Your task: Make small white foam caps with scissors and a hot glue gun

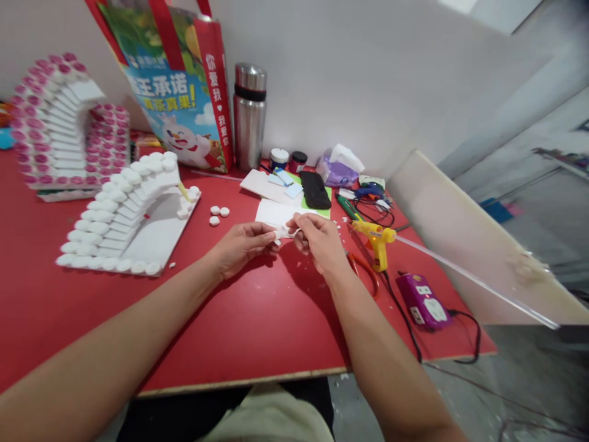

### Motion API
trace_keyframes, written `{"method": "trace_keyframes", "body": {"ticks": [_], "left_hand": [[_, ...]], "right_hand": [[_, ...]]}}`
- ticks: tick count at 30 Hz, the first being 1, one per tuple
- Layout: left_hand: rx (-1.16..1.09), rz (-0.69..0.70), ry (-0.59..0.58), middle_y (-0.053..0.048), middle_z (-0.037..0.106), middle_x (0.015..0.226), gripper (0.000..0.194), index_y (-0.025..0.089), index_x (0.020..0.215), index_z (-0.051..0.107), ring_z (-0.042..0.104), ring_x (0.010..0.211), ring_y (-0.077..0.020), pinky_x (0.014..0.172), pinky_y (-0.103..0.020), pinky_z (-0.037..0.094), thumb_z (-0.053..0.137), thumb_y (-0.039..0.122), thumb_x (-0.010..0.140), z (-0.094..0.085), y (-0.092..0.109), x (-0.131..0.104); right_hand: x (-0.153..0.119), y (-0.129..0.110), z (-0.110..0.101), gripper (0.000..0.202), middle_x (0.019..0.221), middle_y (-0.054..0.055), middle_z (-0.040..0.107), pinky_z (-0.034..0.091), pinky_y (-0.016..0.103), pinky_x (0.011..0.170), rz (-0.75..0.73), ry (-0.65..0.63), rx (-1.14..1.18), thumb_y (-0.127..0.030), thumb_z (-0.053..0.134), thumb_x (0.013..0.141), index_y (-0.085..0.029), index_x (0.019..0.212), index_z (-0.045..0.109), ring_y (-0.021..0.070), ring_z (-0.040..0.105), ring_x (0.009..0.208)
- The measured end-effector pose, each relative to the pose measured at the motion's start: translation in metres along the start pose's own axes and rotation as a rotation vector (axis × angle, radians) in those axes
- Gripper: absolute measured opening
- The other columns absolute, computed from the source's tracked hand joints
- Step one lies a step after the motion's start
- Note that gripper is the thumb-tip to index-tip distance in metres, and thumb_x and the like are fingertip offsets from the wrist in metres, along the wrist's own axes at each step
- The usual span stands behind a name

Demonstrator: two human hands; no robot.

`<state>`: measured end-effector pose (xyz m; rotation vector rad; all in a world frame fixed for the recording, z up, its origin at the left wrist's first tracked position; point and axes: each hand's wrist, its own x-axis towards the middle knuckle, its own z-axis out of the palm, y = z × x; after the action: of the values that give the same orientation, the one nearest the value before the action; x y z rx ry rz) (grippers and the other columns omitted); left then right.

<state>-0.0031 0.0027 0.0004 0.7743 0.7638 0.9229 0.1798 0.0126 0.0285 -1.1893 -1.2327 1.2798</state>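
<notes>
My left hand [246,247] pinches a small white piece [282,233], perhaps paper or foam, between thumb and fingers. Close beside it, my right hand [319,238] has its fingers closed on the other end of the same piece. Just behind the hands lies a white sheet [269,213]. To the left stands a small white staircase model [150,222] edged with round white discs. Between it and my left hand are several loose white discs [214,210]. A yellow glue gun [378,239] with a long clear stick is to the right of my right hand.
Orange-handled scissors [375,285] and a purple power box [426,301] with cords lie at the right. A pink-and-white model [34,135], a shopping bag [184,92] and a steel flask [250,116] stand at the back. Nearer the wall are jars [278,159] and a tissue pack [338,170].
</notes>
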Motion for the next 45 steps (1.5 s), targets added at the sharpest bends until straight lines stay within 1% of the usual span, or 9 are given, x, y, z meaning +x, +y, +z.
{"method": "trace_keyframes", "body": {"ticks": [5,9,14,18,26,32,34,38,45], "left_hand": [[0.046,0.024,0.02,-0.007,0.071,0.075,0.036,0.011,0.086,0.069,0.069,0.067,-0.0179,0.066,-0.032,0.058,0.09,0.035,0.07,-0.004,0.0,0.001],[0.046,0.045,0.033,-0.007,0.071,0.075,0.035,0.011,0.087,0.071,0.069,0.066,-0.0169,0.066,-0.031,0.058,0.09,0.036,0.07,-0.007,0.0,0.002],[0.014,0.047,0.02,-0.008,0.072,0.075,0.034,0.011,0.085,0.071,0.069,0.062,-0.0169,0.063,-0.032,0.059,0.09,0.034,0.07,-0.005,-0.001,0.003],[-0.007,0.075,-0.013,-0.008,0.072,0.075,0.035,0.01,0.086,0.07,0.069,0.064,-0.0185,0.059,-0.033,0.06,0.09,0.034,0.07,-0.004,-0.002,0.004],[-0.132,0.06,-0.029,-0.008,0.073,0.086,0.028,0.009,0.089,0.07,0.063,0.059,-0.0097,0.059,-0.026,0.06,0.089,0.022,0.072,-0.005,0.001,0.005],[-0.217,0.06,-0.098,-0.005,0.066,0.078,0.023,0.008,0.081,0.068,0.054,0.055,-0.0055,0.053,-0.019,0.051,0.085,0.023,0.077,-0.011,-0.001,0.009],[-0.258,0.061,-0.101,-0.005,0.066,0.079,0.022,0.007,0.079,0.068,0.052,0.056,-0.0039,0.052,-0.016,0.047,0.085,0.021,0.078,-0.014,0.0,0.01],[-0.318,0.075,-0.063,-0.006,0.065,0.078,0.021,0.007,0.076,0.067,0.05,0.055,-0.0032,0.052,-0.015,0.045,0.085,0.017,0.075,-0.017,0.004,0.012],[-0.279,0.135,0.048,-0.005,0.066,0.074,0.024,0.008,0.074,0.065,0.05,0.053,-0.0033,0.051,-0.014,0.044,0.087,0.019,0.072,-0.016,0.008,0.012]], "right_hand": [[-0.01,-0.025,-0.01,0.028,0.071,0.0,0.064,0.032,0.024,0.044,-0.173,0.136,-0.268,-0.044,0.061,0.088,-0.018,0.079,0.065,0.0081,0.049,0.046],[-0.041,-0.055,-0.039,0.035,0.062,0.001,0.06,0.031,0.028,0.055,-0.293,0.123,-0.988,-0.04,0.054,0.095,-0.02,0.067,0.059,0.013,0.05,0.055],[-0.075,-0.044,-0.113,0.038,0.07,0.011,0.064,0.029,0.033,0.059,-0.047,0.361,-1.577,-0.044,0.05,0.097,-0.02,0.069,0.059,0.0218,0.056,0.063],[-0.066,-0.014,-0.155,0.036,0.076,0.012,0.066,0.034,0.034,0.064,0.066,0.36,-1.495,-0.05,0.053,0.092,-0.019,0.077,0.061,0.0235,0.058,0.07],[-0.032,0.015,-0.164,0.037,0.051,0.0,0.051,0.034,0.033,0.058,0.094,0.559,-0.914,-0.05,0.072,0.066,-0.023,0.054,0.049,0.017,0.047,0.055],[-0.043,-0.008,-0.136,0.037,0.066,0.002,0.061,0.036,0.027,0.052,-0.032,0.601,-0.39,-0.049,0.077,0.061,-0.017,0.075,0.063,0.0128,0.049,0.056],[-0.047,-0.029,-0.111,0.039,0.082,0.003,0.067,0.036,0.025,0.052,-0.061,0.453,-0.149,-0.039,0.083,0.059,-0.017,0.087,0.068,0.0098,0.047,0.058],[-0.046,-0.061,-0.056,0.029,0.082,0.002,0.061,0.036,0.024,0.05,0.045,0.126,0.093,-0.034,0.081,0.067,-0.018,0.089,0.07,0.0082,0.042,0.057],[-0.03,-0.019,-0.012,0.025,0.069,-0.001,0.054,0.033,0.025,0.051,-0.031,-0.055,0.148,-0.042,0.074,0.078,-0.018,0.08,0.068,0.0106,0.043,0.058]]}}
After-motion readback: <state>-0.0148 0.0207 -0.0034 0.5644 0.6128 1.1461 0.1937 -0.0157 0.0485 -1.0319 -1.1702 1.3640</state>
